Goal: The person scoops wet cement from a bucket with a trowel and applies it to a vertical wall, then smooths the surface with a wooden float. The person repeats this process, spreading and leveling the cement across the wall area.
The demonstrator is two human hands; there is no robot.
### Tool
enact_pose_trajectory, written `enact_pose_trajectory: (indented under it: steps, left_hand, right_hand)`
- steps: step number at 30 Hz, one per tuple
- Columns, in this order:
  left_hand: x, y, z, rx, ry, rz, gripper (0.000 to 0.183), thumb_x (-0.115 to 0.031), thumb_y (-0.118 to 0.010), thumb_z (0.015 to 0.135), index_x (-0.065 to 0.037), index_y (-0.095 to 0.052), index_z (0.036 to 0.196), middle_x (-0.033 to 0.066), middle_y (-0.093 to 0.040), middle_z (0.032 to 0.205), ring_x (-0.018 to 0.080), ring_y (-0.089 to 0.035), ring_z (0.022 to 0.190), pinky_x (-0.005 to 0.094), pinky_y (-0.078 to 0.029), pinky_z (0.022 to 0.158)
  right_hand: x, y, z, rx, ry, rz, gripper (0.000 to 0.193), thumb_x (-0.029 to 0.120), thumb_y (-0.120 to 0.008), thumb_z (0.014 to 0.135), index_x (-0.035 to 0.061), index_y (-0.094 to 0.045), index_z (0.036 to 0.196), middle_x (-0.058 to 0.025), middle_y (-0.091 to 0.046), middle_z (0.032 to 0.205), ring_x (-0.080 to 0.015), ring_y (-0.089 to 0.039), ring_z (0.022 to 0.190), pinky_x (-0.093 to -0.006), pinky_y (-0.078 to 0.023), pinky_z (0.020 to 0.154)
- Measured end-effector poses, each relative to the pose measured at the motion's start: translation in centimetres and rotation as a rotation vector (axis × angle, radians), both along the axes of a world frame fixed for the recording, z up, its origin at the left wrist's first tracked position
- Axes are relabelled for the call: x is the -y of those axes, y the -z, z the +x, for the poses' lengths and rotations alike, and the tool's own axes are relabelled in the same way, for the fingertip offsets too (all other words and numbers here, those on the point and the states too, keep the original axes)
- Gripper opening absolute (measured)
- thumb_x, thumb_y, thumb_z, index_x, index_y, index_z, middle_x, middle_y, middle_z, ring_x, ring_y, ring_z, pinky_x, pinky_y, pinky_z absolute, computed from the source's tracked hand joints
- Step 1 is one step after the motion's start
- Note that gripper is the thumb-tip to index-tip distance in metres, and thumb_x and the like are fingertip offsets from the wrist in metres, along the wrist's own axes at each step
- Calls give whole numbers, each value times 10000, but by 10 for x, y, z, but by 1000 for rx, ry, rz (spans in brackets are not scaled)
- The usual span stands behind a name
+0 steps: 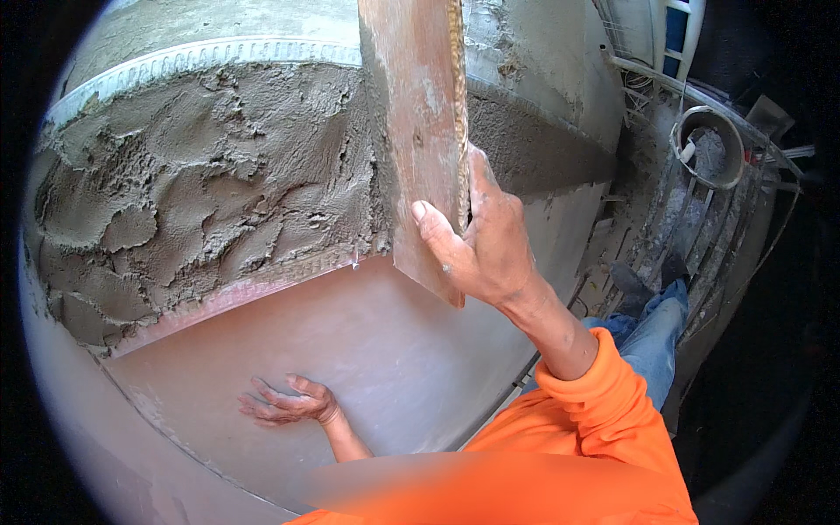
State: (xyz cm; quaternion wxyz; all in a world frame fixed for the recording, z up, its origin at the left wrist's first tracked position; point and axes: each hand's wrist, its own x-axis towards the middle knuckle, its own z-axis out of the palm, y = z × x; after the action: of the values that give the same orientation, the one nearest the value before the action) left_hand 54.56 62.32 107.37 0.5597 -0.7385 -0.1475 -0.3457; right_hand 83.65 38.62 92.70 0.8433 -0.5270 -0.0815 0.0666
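Observation:
My right hand [486,245] grips the lower part of a long wooden board [416,105], thumb on its face and the other fingers behind its right edge. The board stands nearly upright across a band of wet grey mortar [201,175] and hides a strip of it. To its left the mortar is rough and lumpy; on the right a flatter mortar strip [542,144] shows. Lower down, my left hand [293,402] is empty with its fingers apart, in front of a smooth pale wall panel [394,350]. I cannot tell whether it touches the panel.
A pale ridged strip [210,51] runs along the mortar's top, a pinkish strip [227,293] along its bottom. To the right, my feet are on a slatted, mortar-spattered platform [674,236]. A bucket [709,149] with grey material stands on it, beside rails and cables.

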Motion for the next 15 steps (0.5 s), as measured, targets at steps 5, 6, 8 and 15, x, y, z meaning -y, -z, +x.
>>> enact_pose_trajectory:
  steps: [5, 6, 8, 15]
  left_hand:
    - [0, -1, 0, -19, 14, -28, 580, -441, -466, 1039, -48, -553, 1456, 230, -402, 1575, 459, -309, 1507, 629, -139, 1205]
    - [0, -1, 0, -17, 20, -19, 580, -452, -461, 1041, -59, -555, 1457, 224, -409, 1577, 446, -315, 1507, 617, -149, 1206]
    - [0, -1, 0, -5, 24, -9, 582, -475, -452, 1045, -80, -558, 1459, 213, -422, 1581, 420, -329, 1505, 592, -169, 1207]
    - [-2, -1, 0, -14, 36, 2, 581, -466, -453, 1050, -70, -550, 1463, 218, -424, 1579, 427, -334, 1503, 588, -176, 1208]
  right_hand:
    - [-1, -8, 12, 24, 35, 35, 609, 181, -712, 922, -52, -465, 1427, -252, -711, 1137, -341, -729, 1038, -401, -543, 921]
    - [-1, -9, 14, 45, 52, 34, 606, 180, -714, 920, -53, -469, 1424, -251, -709, 1142, -336, -727, 1041, -400, -543, 923]
    - [-2, -12, 16, 56, 66, 28, 597, 177, -717, 918, -55, -479, 1414, -245, -708, 1145, -326, -724, 1042, -395, -541, 926]
    - [-5, -22, 27, 5, 64, -3, 544, 159, -713, 916, -57, -509, 1373, -213, -711, 1123, -275, -706, 1030, -378, -536, 932]
